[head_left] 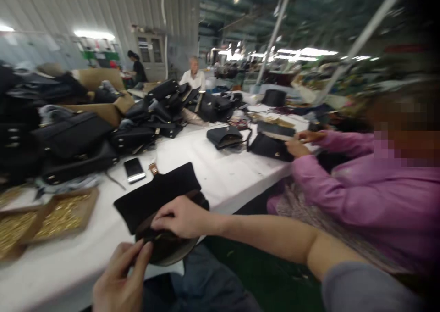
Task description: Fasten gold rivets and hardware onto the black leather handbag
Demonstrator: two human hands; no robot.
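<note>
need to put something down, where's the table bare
Bare white tabletop: between the flat black phone and small black flap bag; also nearer you than the brown trays of gold pieces. Crowded: far left, under heaped black bags.

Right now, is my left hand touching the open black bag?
Touching. The head view shows thumb and forefinger of the left hand pinching the open black bag at the left of its mouth.

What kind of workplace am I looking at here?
Probably a bag factory or workshop: black handbags lie heaped along the table, an open cardboard tray holds small gold-coloured metal pieces, and a person in a pink top handles another black bag beside you.
</note>
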